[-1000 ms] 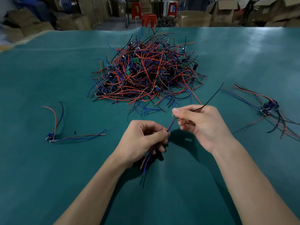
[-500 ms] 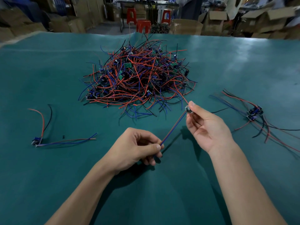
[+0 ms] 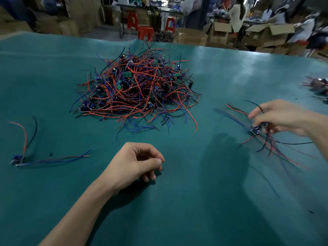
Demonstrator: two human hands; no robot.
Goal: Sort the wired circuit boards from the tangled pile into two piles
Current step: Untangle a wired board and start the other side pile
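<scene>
Underneath everything lies a wide worktop (image 3: 177,210) covered in smooth teal-green sheeting that catches a pale sheen from overhead light toward its far right side. Near the middle of the far half sits the tangled pile (image 3: 136,91) of red, blue and black wires, with small green circuit boards showing among them. Well to the left, on the sheeting, a single wired board (image 3: 17,159) lies on its own, its red and black wires curving away from it and its blue ones trailing to the right. On the right, a small sorted pile (image 3: 266,139) of boards spreads its wires toward the near edge.

The right hand (image 3: 282,118) reaches over that small pile, blurred by motion; its fingers (image 3: 255,113) are bent down at the boards, and a black wire loops up by them, but I cannot tell whether they grip anything. The left hand (image 3: 134,162) rests near the middle of the worktop, fingers loosely curled with the thumb against them, holding nothing. Another heap of wires (image 3: 317,84) sits at the far right edge, too blurred to make out.

Beyond the worktop the room is a crowded workshop: brown cardboard boxes (image 3: 266,32) stacked and open, red plastic stools (image 3: 145,32), a dark table (image 3: 150,9) with clutter, and people seated at work in the background on the right.
</scene>
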